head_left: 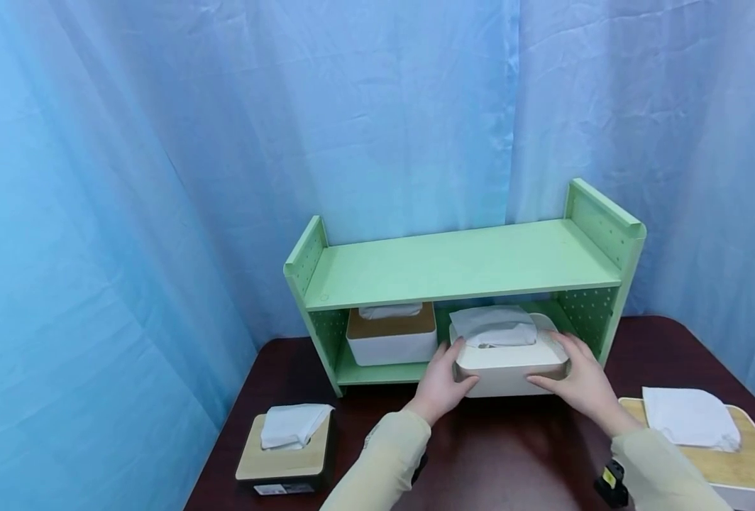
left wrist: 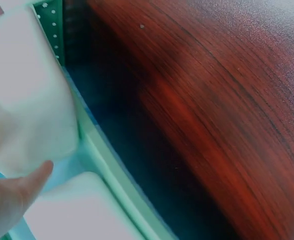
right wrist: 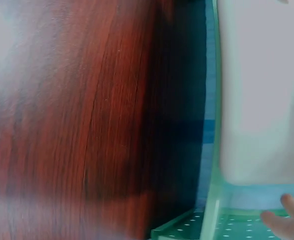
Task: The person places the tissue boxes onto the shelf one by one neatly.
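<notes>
A white tissue box [head_left: 504, 381] with a tissue [head_left: 495, 326] showing from its top sits on the lower level of a green shelf [head_left: 460, 266]. My left hand [head_left: 440, 385] is at its left end, with the thumb before the front face. In the left wrist view, a finger of that hand extends near the corner of the box [left wrist: 32, 85]. My right hand [head_left: 578, 380] is at the right end, fingers spread. The right wrist view shows its fingers [right wrist: 282, 222] a little apart from the box [right wrist: 257, 90].
A white tissue box with a brown wooden lid [head_left: 393, 342] stands left on the lower shelf. On the dark wooden table [head_left: 492, 454], a black tissue box with a wooden lid [head_left: 282, 458] lies left, and another wood-topped box [head_left: 754, 440] lies right. Blue curtains [head_left: 384, 106] hang behind.
</notes>
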`<action>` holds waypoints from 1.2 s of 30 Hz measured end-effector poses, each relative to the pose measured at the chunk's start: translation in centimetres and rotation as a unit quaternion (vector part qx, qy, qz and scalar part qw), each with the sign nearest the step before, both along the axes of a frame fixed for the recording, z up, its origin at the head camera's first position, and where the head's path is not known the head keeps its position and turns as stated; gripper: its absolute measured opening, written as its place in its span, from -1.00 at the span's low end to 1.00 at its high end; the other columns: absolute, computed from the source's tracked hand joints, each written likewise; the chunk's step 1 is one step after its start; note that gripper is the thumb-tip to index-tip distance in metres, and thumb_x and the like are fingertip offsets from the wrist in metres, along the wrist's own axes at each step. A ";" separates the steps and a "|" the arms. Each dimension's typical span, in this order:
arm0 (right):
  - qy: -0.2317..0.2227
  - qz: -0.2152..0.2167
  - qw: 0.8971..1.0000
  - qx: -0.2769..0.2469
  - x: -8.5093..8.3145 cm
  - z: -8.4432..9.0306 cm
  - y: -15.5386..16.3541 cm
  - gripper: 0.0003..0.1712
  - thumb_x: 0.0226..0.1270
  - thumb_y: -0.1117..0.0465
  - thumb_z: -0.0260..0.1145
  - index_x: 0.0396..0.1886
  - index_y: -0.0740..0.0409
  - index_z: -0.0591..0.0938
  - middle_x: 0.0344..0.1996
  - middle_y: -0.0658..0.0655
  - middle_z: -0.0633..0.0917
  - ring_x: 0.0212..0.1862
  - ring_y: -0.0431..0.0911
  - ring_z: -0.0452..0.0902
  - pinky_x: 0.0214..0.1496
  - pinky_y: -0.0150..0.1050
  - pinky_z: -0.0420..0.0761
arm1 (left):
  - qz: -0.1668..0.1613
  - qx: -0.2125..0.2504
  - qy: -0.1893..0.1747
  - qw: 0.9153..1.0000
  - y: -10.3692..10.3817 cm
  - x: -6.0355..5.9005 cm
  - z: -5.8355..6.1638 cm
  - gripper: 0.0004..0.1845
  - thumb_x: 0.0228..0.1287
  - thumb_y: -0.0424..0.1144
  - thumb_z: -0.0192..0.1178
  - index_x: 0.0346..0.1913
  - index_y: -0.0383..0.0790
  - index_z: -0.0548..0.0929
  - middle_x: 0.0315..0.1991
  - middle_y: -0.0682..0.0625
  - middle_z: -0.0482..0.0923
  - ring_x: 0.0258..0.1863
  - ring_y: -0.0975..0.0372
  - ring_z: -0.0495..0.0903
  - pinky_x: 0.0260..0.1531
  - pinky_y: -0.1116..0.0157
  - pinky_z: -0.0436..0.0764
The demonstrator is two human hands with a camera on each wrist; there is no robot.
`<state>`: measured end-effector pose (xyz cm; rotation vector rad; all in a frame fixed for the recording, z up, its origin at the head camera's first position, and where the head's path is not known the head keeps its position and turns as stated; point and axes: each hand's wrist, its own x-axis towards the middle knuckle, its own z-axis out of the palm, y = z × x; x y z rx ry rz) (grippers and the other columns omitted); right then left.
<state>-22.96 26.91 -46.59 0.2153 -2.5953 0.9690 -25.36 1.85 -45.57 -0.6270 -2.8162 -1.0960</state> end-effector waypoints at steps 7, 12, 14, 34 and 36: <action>0.069 0.006 0.998 0.007 2.6 0.7 -0.4 -0.22 0.11 0.14 0.45 0.27 0.33 0.35 0.27 0.54 0.23 0.21 0.48 0.18 -0.01 0.37 0.27 | 0.010 -0.077 0.086 0.993 -0.3 2.5 0.5 -0.36 0.29 -0.08 0.18 0.41 -0.04 0.28 0.40 -0.24 0.19 0.34 -0.03 0.28 0.15 0.13 0.47; 0.129 0.016 0.991 0.036 4.4 0.0 -0.7 -0.26 -0.04 0.26 0.50 0.19 0.28 0.45 0.22 0.51 0.32 0.14 0.47 0.24 -0.03 0.32 0.28 | -0.016 -0.131 0.145 0.981 -0.8 4.1 0.5 -0.40 0.30 -0.06 0.17 0.38 -0.02 0.32 0.39 -0.20 0.22 0.36 0.00 0.27 0.16 0.11 0.46; 0.144 0.016 0.988 0.052 4.9 -0.6 -0.8 -0.24 -0.10 0.26 0.52 0.18 0.24 0.47 0.22 0.48 0.35 0.13 0.45 0.27 -0.05 0.31 0.31 | -0.024 -0.150 0.161 0.975 -0.9 4.7 0.3 -0.41 0.30 -0.04 0.16 0.37 -0.01 0.33 0.39 -0.20 0.21 0.36 -0.01 0.27 0.18 0.10 0.45; 0.177 0.034 0.978 0.107 5.1 -3.9 -0.9 -0.32 0.20 -0.15 0.31 0.26 0.04 0.44 0.42 0.15 0.24 0.19 0.44 0.14 0.24 0.45 -0.07 | -0.031 -0.255 0.235 0.937 -0.5 6.2 -2.1 -0.37 0.24 0.07 0.19 0.37 0.12 0.32 0.43 -0.21 0.11 0.37 -0.18 0.17 0.18 -0.15 0.34; 0.163 0.027 0.980 0.112 5.0 -3.6 -1.0 -0.29 0.13 -0.07 0.39 0.28 -0.02 0.43 0.43 0.09 0.22 0.20 0.44 0.12 0.19 0.50 -0.13 | -0.022 -0.280 0.234 0.931 -0.5 5.8 -2.1 -0.35 0.25 0.10 0.16 0.39 0.15 0.28 0.45 -0.17 0.09 0.38 -0.17 0.15 0.18 -0.19 0.31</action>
